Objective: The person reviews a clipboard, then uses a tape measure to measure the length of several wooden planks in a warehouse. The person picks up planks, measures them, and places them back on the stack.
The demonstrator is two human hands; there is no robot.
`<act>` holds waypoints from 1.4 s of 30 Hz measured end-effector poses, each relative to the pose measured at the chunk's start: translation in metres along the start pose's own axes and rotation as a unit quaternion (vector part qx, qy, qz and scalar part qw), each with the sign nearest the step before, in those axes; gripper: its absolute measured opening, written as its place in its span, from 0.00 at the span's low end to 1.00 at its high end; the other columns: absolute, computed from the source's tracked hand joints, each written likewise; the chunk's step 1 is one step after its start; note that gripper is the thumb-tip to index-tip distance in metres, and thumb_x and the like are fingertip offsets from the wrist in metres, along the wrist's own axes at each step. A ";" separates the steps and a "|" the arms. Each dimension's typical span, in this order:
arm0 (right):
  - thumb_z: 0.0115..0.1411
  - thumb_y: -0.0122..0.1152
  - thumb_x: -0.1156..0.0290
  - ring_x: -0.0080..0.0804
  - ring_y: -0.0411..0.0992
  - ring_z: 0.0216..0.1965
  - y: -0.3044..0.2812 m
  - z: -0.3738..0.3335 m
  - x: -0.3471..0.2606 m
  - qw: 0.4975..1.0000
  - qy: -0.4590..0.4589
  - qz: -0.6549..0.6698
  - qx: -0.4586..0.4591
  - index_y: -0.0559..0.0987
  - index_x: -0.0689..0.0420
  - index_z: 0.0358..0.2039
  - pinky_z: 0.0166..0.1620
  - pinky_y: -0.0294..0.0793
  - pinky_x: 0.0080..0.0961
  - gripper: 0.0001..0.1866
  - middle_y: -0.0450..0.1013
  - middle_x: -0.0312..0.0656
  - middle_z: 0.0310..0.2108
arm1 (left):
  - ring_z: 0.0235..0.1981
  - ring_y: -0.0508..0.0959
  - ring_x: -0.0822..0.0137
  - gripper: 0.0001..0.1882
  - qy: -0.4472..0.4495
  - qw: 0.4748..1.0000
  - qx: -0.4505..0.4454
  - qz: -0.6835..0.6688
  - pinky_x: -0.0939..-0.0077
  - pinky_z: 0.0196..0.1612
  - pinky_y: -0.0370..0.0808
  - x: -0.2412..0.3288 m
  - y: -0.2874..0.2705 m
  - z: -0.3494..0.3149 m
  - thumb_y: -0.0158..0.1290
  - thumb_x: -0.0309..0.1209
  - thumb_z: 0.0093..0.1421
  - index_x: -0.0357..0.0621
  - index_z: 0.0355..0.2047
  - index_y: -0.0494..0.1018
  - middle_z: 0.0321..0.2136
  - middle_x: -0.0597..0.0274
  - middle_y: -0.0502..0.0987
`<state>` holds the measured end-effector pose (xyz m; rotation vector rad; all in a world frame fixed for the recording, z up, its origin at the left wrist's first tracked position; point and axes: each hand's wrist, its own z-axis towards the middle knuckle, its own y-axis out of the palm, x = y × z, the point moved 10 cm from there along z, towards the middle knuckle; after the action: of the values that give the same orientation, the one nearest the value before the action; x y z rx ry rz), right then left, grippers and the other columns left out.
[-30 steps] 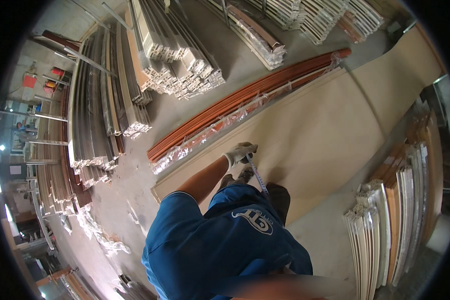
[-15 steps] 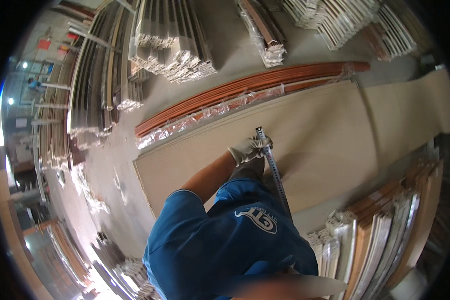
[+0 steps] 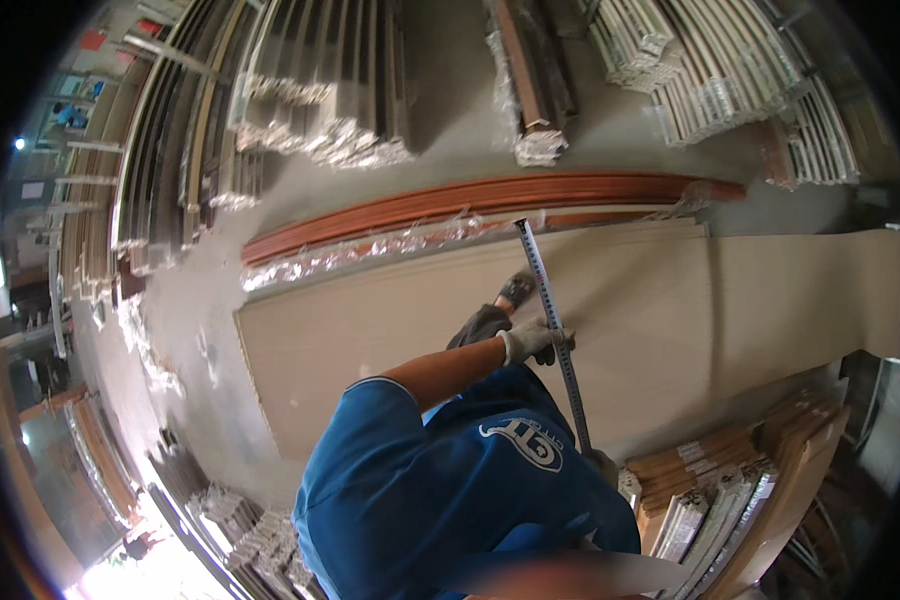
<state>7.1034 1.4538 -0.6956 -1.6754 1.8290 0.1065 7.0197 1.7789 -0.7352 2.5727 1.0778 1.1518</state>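
The person's left hand [image 3: 533, 341], in a pale glove with dark patches, is closed around a metal tape blade [image 3: 547, 296], fingers wrapped across it partway along; the right hand is hidden by the body, so its grip cannot be told. The blade slants from near the blue shirt [image 3: 450, 470] toward the far side, its free end past the fingers. Judging by this, the drawing-out is done, at least in part, while whether the end is set against anything cannot be told (its case is out of sight too), and no mark shows on the beige sheet [image 3: 370, 370] beneath; how much is left is unclear. A dark shoe [image 3: 517, 288] sits just left of the blade. Along the sheet's far edge lie reddish-brown strips [image 3: 470, 197] and clear plastic wrap [image 3: 320, 262]. Farther off, long profiles [image 3: 320, 100] are stacked to the left and pale lengths [image 3: 720, 80] to the right; brown bundles [image 3: 690, 462] lie near right.
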 end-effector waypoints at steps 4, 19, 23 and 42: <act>0.49 0.68 0.69 0.31 0.78 0.39 -0.033 0.035 -0.052 0.999 -0.002 0.048 0.009 0.79 0.59 0.44 0.45 0.75 0.27 0.20 0.80 0.42 0.35 | 0.18 0.74 0.73 0.12 0.013 0.999 -0.006 -0.044 0.78 0.18 0.70 0.075 -0.006 0.050 0.53 0.40 0.65 0.45 0.34 0.77 0.24 0.63 0.78; 0.46 0.71 0.67 0.39 0.79 0.38 -0.186 0.070 0.113 0.992 -0.036 0.032 0.120 0.81 0.56 0.42 0.43 0.76 0.31 0.20 0.79 0.46 0.34 | 0.16 0.71 0.76 0.19 0.172 0.959 0.201 0.099 0.82 0.17 0.65 0.344 -0.044 0.248 0.53 0.48 0.65 0.43 0.33 0.77 0.21 0.64 0.76; 0.47 0.71 0.68 0.35 0.79 0.38 -0.261 0.110 0.155 0.989 -0.047 -0.013 0.139 0.81 0.56 0.43 0.43 0.76 0.28 0.21 0.80 0.44 0.35 | 0.16 0.71 0.76 0.20 0.095 0.975 0.177 0.098 0.82 0.17 0.63 0.291 0.081 0.328 0.53 0.48 0.65 0.42 0.31 0.78 0.20 0.65 0.76; 0.50 0.67 0.69 0.31 0.78 0.35 -0.540 0.245 0.140 0.988 0.029 0.144 0.057 0.80 0.61 0.43 0.41 0.76 0.27 0.19 0.80 0.45 0.33 | 0.20 0.78 0.65 0.15 -0.015 0.993 0.066 -0.098 0.72 0.21 0.75 0.254 0.343 0.522 0.56 0.41 0.64 0.41 0.39 0.74 0.27 0.59 0.79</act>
<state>7.6994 1.3505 -0.7665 -1.3426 2.0724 0.0742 7.6884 1.7788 -0.8186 2.5003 1.4074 1.0227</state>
